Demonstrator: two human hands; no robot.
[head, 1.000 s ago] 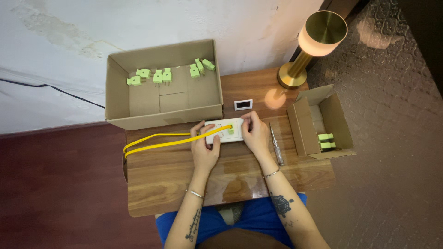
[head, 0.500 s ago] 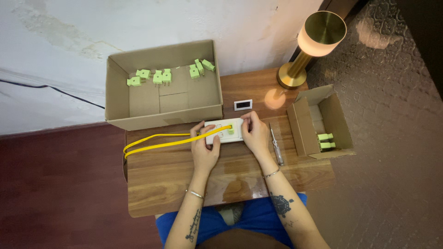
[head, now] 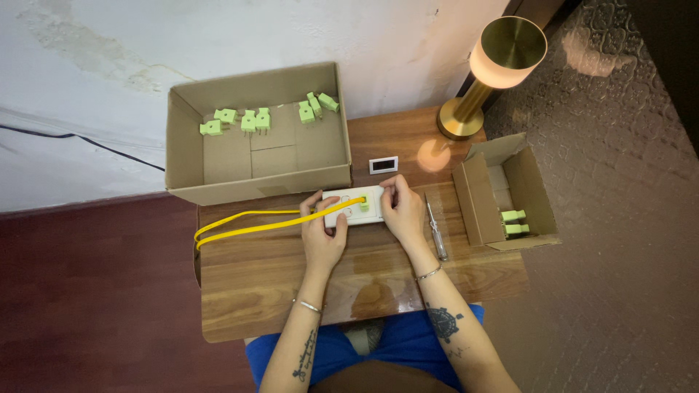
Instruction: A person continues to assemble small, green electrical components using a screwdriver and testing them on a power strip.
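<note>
Two hands, left hand (head: 322, 234) and right hand (head: 401, 211), pinch the white rectangular socket block (head: 354, 207) with fingers; one green plug (head: 362, 203) seated, yellow cable (head: 255, 222) trailing left; seven loose in far cardboard box (head: 189, 156).

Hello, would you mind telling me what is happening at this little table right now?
A seated person holds a white socket block on a wooden table, left hand at its near-left corner, right hand on its right end. A green plug on a yellow cable sits in the block. More green plugs lie in a large cardboard box behind and a small box to the right. A screwdriver and a lit brass lamp stand nearby.
</note>
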